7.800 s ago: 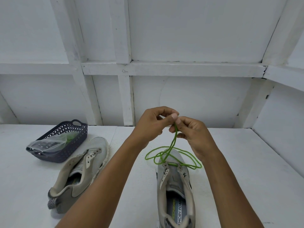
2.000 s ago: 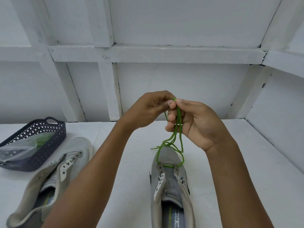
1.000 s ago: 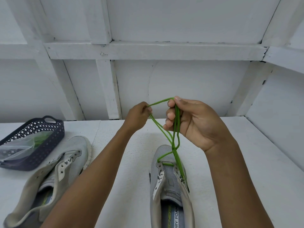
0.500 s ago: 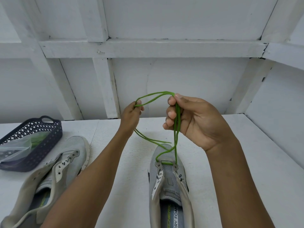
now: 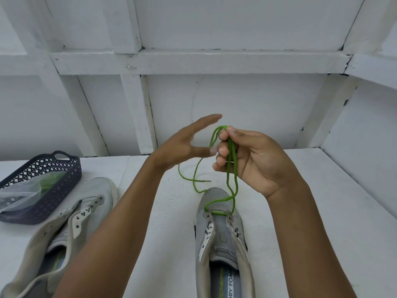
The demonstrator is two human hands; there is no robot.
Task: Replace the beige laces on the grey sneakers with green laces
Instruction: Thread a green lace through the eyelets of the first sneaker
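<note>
At the bottom centre of the frame, one grey sneaker stood toe-away on the white table. The green lace crossed only its front pair of eyelets, and the rest were bare. At lower left the other sneaker lay tipped over with no lace at all. No beige lace showed on either shoe, so removal looked finished and the relacing barely begun: one row done on one shoe, the second untouched.

Just above the first sneaker, right of centre, the right hand pinched the doubled lace between thumb and curled fingers, with the loose ends trailing onto the table beyond the toe. The left hand, at centre, was spread flat and held nothing.

Farther off at the left edge, a dark basket held a clear bag with something green inside, probably the second lace.

The first sneaker's insole read "ORY FOA", cut off on both sides. Smaller print on the tongue was illegible.
</note>
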